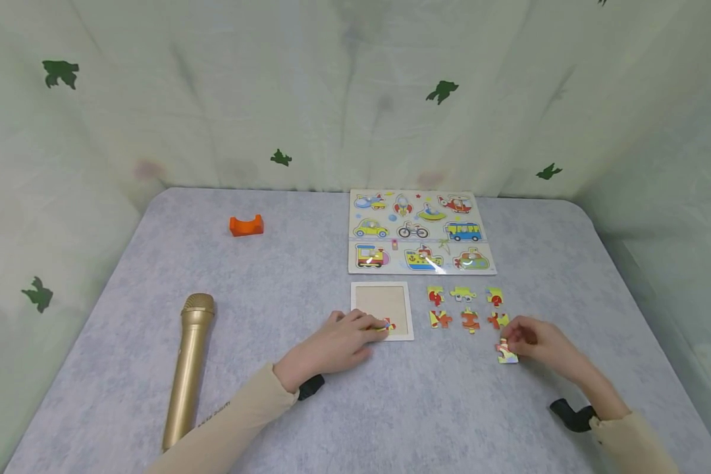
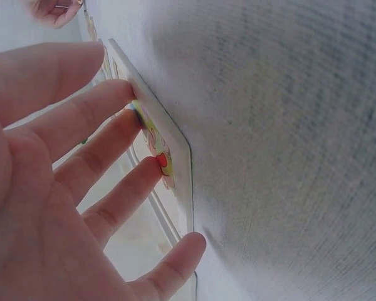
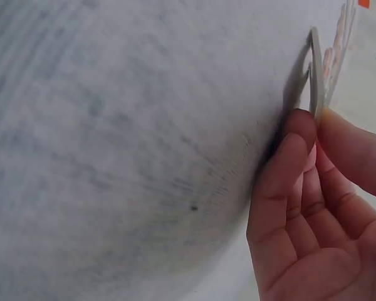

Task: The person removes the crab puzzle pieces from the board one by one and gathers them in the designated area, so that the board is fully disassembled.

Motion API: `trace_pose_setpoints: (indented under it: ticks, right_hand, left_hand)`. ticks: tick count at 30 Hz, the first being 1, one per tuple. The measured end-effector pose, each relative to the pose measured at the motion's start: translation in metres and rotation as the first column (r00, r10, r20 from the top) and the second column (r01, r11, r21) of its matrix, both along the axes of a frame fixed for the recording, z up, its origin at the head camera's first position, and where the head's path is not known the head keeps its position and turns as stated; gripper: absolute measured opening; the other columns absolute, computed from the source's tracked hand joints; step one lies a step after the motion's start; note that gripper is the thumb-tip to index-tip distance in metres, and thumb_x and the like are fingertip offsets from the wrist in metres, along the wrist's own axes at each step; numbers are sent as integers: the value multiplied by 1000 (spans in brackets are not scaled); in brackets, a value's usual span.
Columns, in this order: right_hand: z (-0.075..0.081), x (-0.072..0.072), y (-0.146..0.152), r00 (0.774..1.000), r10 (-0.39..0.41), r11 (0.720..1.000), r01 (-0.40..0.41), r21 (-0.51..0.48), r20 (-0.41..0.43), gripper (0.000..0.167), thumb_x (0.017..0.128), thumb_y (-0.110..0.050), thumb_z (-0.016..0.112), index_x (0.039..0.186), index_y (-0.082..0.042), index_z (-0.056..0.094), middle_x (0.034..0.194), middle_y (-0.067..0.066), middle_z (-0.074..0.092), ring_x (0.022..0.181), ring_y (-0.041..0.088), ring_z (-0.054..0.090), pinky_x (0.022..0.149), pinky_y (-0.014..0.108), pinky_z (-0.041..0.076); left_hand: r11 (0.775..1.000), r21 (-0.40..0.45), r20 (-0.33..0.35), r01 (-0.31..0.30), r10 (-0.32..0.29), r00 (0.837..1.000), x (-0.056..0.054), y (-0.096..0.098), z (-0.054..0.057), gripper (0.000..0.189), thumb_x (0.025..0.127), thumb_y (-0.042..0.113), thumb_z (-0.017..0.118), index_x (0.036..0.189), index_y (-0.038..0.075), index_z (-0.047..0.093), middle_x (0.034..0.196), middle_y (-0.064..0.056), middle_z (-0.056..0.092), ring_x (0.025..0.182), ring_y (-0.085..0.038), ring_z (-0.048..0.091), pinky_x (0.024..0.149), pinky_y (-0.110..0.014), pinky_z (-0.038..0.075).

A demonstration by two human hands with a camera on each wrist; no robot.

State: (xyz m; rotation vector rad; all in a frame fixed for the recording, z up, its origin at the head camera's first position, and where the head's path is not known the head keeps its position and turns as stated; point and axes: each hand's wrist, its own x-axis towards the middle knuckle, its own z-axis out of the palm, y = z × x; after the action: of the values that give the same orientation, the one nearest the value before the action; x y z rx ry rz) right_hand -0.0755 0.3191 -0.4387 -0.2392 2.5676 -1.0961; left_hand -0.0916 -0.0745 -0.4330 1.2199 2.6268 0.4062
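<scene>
My left hand (image 1: 334, 345) reaches over the lower left of a small square puzzle frame (image 1: 409, 313) with a white rim. In the left wrist view its fingers are extended, and the fingertips touch colourful puzzle pieces (image 2: 158, 147) lying inside the frame's lower edge. Most of the tan bottom shows; part of the laid pieces is hidden under the fingers. Over to the right, my right hand (image 1: 539, 345) pinches a single puzzle piece (image 1: 507, 355) between thumb and fingers. The right wrist view shows that piece (image 3: 315, 75) edge-on, tilted up against the table.
Two rows of loose puzzle pieces (image 1: 470, 320) lie between the frame and my right hand. Behind them is a larger vehicle peg board (image 1: 415, 257). A gold microphone (image 1: 188, 368) lies at the left, with an orange curved block (image 1: 246, 226) farther back.
</scene>
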Motion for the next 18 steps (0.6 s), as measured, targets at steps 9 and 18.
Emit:
trace_pose_setpoints:
  ticks: [9, 18]
  right_hand:
    - [1, 3, -12, 996, -1, 982, 18, 190, -88, 11, 83, 2, 68, 87, -5, 62, 74, -1, 51, 68, 16, 49, 56, 25, 42]
    - [2, 2, -11, 997, -26, 983, 38, 180, -67, 9, 85, 2, 65, 88, -5, 61, 74, 1, 51, 64, 16, 50, 52, 26, 42]
  left_hand:
    - [1000, 6, -18, 9, -9, 1000, 1, -1, 0, 38, 96, 20, 58, 134, 17, 58, 137, 4, 49, 121, -19, 45, 90, -45, 36]
    - [999, 14, -52, 31, -31, 998, 1, -2, 0, 36, 95, 20, 59, 131, 15, 60, 136, 0, 49, 122, -20, 45, 95, -48, 35]
